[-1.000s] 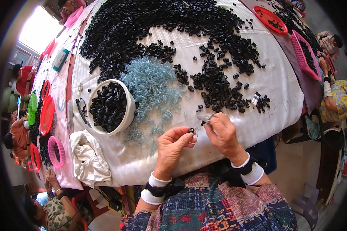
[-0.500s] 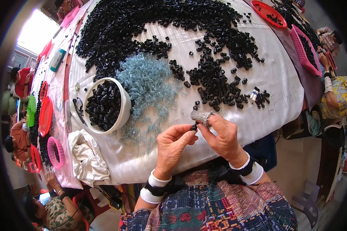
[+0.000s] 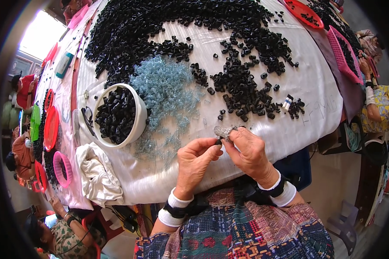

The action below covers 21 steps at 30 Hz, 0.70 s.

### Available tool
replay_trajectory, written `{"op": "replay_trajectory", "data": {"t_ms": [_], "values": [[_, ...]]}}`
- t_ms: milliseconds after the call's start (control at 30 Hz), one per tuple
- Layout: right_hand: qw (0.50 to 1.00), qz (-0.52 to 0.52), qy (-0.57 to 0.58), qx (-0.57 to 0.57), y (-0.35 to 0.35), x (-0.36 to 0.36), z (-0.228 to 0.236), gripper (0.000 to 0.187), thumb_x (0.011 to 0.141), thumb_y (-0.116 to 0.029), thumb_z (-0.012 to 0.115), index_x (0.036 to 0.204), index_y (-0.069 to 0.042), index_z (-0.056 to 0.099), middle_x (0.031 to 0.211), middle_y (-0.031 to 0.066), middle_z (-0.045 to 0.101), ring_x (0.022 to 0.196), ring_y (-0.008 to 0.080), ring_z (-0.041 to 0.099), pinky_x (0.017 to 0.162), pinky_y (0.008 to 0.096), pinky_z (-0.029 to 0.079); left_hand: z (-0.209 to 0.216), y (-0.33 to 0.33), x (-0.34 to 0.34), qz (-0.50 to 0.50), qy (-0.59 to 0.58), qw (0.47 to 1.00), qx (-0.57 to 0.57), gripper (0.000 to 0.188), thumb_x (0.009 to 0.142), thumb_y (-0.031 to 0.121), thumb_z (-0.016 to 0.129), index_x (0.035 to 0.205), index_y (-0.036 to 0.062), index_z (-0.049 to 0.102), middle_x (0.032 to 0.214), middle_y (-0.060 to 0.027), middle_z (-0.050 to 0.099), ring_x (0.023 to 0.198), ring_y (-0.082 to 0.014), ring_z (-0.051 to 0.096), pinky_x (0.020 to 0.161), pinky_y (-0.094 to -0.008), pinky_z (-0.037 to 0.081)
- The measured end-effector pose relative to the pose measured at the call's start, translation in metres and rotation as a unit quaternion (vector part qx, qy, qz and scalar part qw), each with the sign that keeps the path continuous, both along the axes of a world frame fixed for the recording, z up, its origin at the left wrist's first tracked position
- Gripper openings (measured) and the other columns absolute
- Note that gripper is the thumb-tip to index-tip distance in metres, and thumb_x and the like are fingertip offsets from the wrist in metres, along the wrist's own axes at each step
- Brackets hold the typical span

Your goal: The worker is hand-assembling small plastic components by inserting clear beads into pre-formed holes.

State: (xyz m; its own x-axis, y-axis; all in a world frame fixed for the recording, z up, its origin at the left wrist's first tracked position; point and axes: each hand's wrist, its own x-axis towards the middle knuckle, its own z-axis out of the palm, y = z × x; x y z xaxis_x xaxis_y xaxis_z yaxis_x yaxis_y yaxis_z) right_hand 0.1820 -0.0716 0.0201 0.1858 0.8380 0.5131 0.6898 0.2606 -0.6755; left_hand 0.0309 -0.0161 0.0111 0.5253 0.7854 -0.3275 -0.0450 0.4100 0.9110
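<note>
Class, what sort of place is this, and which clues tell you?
Probably a shared workroom for handwork with small parts: masses of small black pieces and a heap of bluish bits lie on a white-covered table, and several other people are nearby.

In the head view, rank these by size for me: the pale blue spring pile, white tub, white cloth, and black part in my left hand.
1. Pale blue spring pile
2. White tub and white cloth: too alike to rank
3. Black part in your left hand

The white-covered table (image 3: pixel 307 82) bears black pieces (image 3: pixel 116 49) (heaped thickest far off), bluish springs (image 3: pixel 160 80), a tub (image 3: pixel 141 121) — and crumpled cloth (image 3: pixel 98 175).
</note>
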Motion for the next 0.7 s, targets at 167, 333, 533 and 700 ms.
{"op": "replay_trajectory", "data": {"t_ms": [167, 333, 533, 700], "values": [[1.000, 0.015, -0.001, -0.021, -0.0009, -0.0022, 0.0026, 0.020, 0.069, 0.009, 0.063, 0.087, 0.002, 0.057, 0.072, 0.0133, 0.056, 0.067, 0.0311, 0.057, 0.060, 0.0380, 0.047, -0.0029, -0.0016, -0.0020, 0.005, -0.001, 1.000, -0.012, 0.018, 0.085, 0.005, 0.066, 0.101, -0.0041, 0.064, 0.087, -0.0087, 0.069, 0.077, -0.0135, 0.067, 0.067, -0.0221, 0.053], [0.999, 0.024, -0.006, -0.034, 0.0007, -0.0032, 0.0025, 0.019, 0.069, 0.008, 0.061, 0.087, 0.002, 0.056, 0.072, 0.0134, 0.056, 0.068, 0.0306, 0.058, 0.062, 0.0379, 0.047, -0.0034, -0.0020, -0.0024, 0.007, 0.007, 0.999, -0.033, 0.017, 0.085, 0.004, 0.066, 0.100, -0.0043, 0.064, 0.088, -0.0090, 0.068, 0.077, -0.0140, 0.067, 0.067, -0.0224, 0.053], [0.997, 0.033, -0.037, -0.053, -0.0007, -0.0015, 0.0027, 0.019, 0.071, 0.006, 0.060, 0.088, 0.002, 0.054, 0.070, 0.0129, 0.055, 0.067, 0.0300, 0.057, 0.061, 0.0375, 0.047, 0.0015, 0.0005, -0.0009, -0.005, 0.029, 0.999, -0.046, 0.018, 0.086, 0.007, 0.066, 0.099, -0.0052, 0.064, 0.088, -0.0087, 0.068, 0.078, -0.0149, 0.067, 0.066, -0.0229, 0.052], [0.996, 0.039, -0.050, -0.060, -0.0004, -0.0027, 0.0033, 0.018, 0.071, 0.005, 0.060, 0.088, 0.002, 0.054, 0.070, 0.0130, 0.055, 0.067, 0.0297, 0.057, 0.061, 0.0376, 0.047, 0.0011, 0.0012, 0.0017, -0.006, 0.045, 0.998, -0.043, 0.019, 0.084, 0.008, 0.066, 0.097, -0.0054, 0.064, 0.086, -0.0071, 0.067, 0.075, -0.0134, 0.066, 0.065, -0.0225, 0.052]]}}
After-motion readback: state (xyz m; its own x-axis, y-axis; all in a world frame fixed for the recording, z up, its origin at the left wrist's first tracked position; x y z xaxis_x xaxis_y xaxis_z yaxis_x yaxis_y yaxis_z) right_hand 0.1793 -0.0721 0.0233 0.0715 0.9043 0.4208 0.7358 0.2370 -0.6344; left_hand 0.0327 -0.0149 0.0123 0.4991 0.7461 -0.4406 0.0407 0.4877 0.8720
